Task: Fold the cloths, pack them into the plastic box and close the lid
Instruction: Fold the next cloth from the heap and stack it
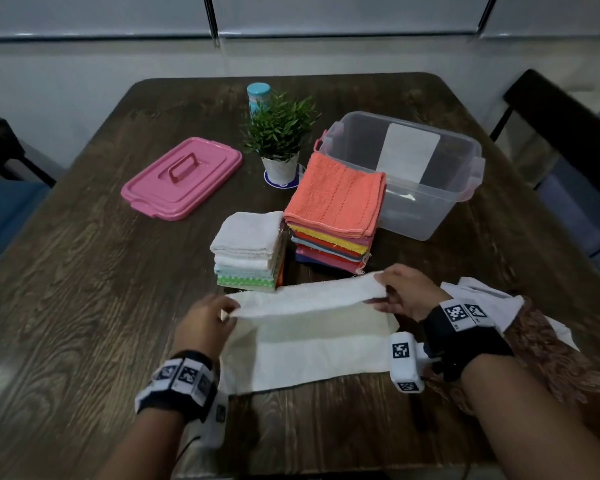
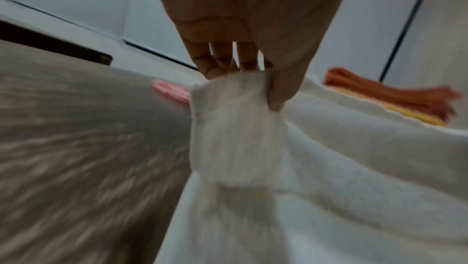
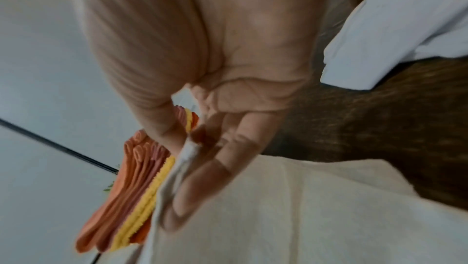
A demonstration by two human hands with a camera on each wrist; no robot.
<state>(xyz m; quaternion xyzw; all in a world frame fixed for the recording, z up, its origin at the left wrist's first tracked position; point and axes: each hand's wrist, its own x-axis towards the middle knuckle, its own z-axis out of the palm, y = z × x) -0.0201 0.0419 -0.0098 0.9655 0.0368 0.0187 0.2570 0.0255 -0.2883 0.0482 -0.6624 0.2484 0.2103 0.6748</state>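
A white cloth (image 1: 309, 348) lies spread near the table's front edge, its far edge lifted and rolled over toward me. My left hand (image 1: 207, 323) pinches the cloth's far left corner (image 2: 235, 128) between thumb and fingers. My right hand (image 1: 404, 292) pinches the far right corner (image 3: 188, 152). Behind the cloth stand two stacks: folded pale cloths (image 1: 248, 251) and flat colourful cloths (image 1: 336, 209) with an orange one on top. The clear plastic box (image 1: 430, 174) stands open at the right, and its pink lid (image 1: 182, 176) lies at the left.
A small potted plant (image 1: 281, 140) and a teal-capped bottle (image 1: 258, 97) stand at mid-table behind the stacks. White fabric (image 1: 478, 296) and a brown patterned cloth (image 1: 551, 355) lie at the table's right edge. Dark chairs (image 1: 565, 133) flank the wooden table (image 1: 84, 271).
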